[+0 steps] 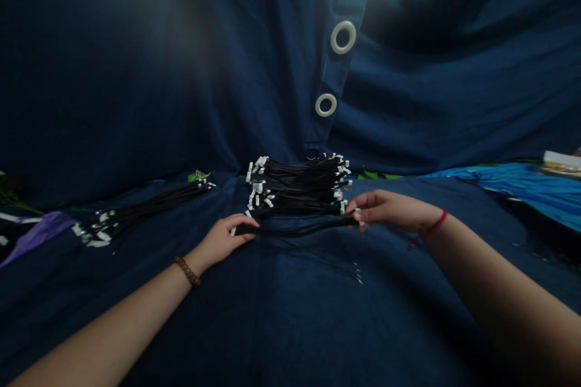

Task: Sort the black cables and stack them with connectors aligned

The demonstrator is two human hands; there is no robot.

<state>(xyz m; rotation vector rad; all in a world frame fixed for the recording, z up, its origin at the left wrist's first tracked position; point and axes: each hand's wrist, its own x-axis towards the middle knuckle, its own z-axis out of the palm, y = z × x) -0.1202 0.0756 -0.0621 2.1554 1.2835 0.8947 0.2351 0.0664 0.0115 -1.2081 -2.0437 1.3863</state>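
Observation:
My left hand (223, 240) pinches the left end of a thin bunch of black wires (297, 230) with white connectors. My right hand (385, 208) pinches the right end of that bunch. The bunch stretches between the two hands, just above the dark blue cloth (281, 314). Right behind it lies a thick stack of the same black wires (297, 187), white plugs at both ends. A wooden bead bracelet is on my left wrist and a red string on my right wrist.
A second bundle of black wires (140, 211) lies to the left. A few loose wires (338, 266) rest on the cloth in front. A blue curtain with white eyelets (343, 37) hangs behind. Light blue fabric (521, 184) and a box (561, 163) sit at right.

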